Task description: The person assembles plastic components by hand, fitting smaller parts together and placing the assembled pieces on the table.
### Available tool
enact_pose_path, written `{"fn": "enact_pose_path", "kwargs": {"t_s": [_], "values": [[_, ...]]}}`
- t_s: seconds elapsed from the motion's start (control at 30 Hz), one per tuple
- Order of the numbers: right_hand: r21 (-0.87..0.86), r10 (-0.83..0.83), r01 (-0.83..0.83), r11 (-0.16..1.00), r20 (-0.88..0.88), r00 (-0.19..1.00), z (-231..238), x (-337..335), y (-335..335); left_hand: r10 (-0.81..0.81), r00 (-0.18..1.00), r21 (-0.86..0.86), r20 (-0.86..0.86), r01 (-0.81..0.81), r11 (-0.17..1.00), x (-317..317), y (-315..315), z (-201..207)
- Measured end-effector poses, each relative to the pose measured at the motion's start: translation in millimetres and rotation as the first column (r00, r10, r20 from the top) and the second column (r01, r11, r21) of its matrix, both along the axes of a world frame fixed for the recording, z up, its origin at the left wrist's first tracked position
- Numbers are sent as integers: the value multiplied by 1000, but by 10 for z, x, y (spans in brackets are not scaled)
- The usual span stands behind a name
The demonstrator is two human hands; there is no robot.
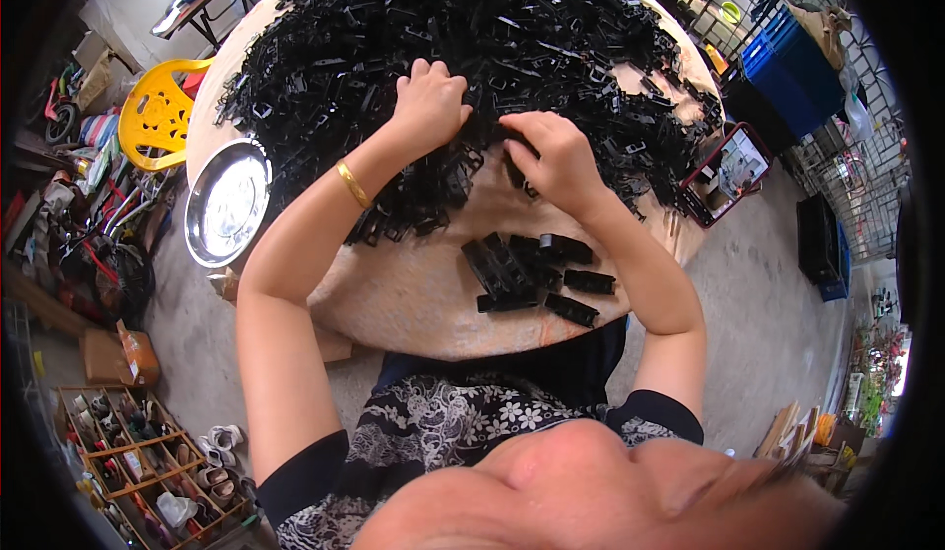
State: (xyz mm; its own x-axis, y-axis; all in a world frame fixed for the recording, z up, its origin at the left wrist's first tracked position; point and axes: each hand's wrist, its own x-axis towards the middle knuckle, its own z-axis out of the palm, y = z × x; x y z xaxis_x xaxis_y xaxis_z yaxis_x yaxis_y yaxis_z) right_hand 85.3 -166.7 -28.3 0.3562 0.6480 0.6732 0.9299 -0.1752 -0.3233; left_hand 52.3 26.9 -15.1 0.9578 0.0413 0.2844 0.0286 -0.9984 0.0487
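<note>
A large heap of small black plastic parts [571, 38] covers most of the round table [394, 299]. My left hand [430, 105] rests on the near middle of the heap with its fingers curled. Its fingertips are hidden, so whatever they hold does not show. Just right of it, at the heap's near edge, my right hand [556, 159] is bent around a dark plastic part [514, 147], gripped between thumb and fingers and partly covered. Closer to me lies a small group of longer black plastic pieces [502, 270], some side by side, others loose.
A shiny metal bowl [228, 203] sits at the table's left edge. On the right edge a phone [728, 174] leans upright. Beyond stand a yellow chair [162, 115], blue crates [787, 68] and a shoe rack [148, 461].
</note>
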Motion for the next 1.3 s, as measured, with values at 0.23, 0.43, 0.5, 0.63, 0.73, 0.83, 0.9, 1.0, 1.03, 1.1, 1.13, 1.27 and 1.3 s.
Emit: {"fn": "enact_pose_path", "kwargs": {"t_s": [0.23,0.43,0.5,0.63,0.73,0.83,0.9,1.0,1.03,1.1,1.13,1.27,1.3], "values": [[133,-55,53,990,13,998,61,85,-36,-69,998,3,13,69,998,-8,-136,-88],[178,-24,37,983,-74,997,114,12,-28,-68,995,43,-68,71,997,-66,-4,-8],[194,-16,29,981,-70,997,107,11,-37,-111,993,-96,-28,108,990,-93,-25,21],[275,0,24,961,-87,996,123,-3,-38,-58,958,-454,280,185,872,-199,-66,115],[313,0,-13,950,42,999,132,3,-40,-58,989,-837,137,147,528,-269,-48,120],[319,32,-44,947,45,999,114,-9,-25,-6,997,-957,75,74,282,-323,-80,120],[303,43,-56,951,49,998,98,-17,-7,30,998,-960,56,45,277,-358,-75,109],[276,50,-61,959,45,998,105,-44,4,48,927,-658,371,226,719,-397,-74,103],[274,51,-61,960,44,998,106,-52,7,-86,832,-359,548,327,874,-383,-47,106],[249,49,-69,966,83,995,109,-68,13,-304,703,56,643,352,934,-421,-72,104],[247,50,-69,967,82,995,110,-78,11,-302,704,54,643,352,934,-439,-115,99],[239,57,-76,968,86,995,116,-104,7,-281,740,-16,611,367,930,-458,-143,142],[241,62,-82,967,87,994,118,-108,6,-177,801,-282,572,395,875,-463,-133,156]]}}
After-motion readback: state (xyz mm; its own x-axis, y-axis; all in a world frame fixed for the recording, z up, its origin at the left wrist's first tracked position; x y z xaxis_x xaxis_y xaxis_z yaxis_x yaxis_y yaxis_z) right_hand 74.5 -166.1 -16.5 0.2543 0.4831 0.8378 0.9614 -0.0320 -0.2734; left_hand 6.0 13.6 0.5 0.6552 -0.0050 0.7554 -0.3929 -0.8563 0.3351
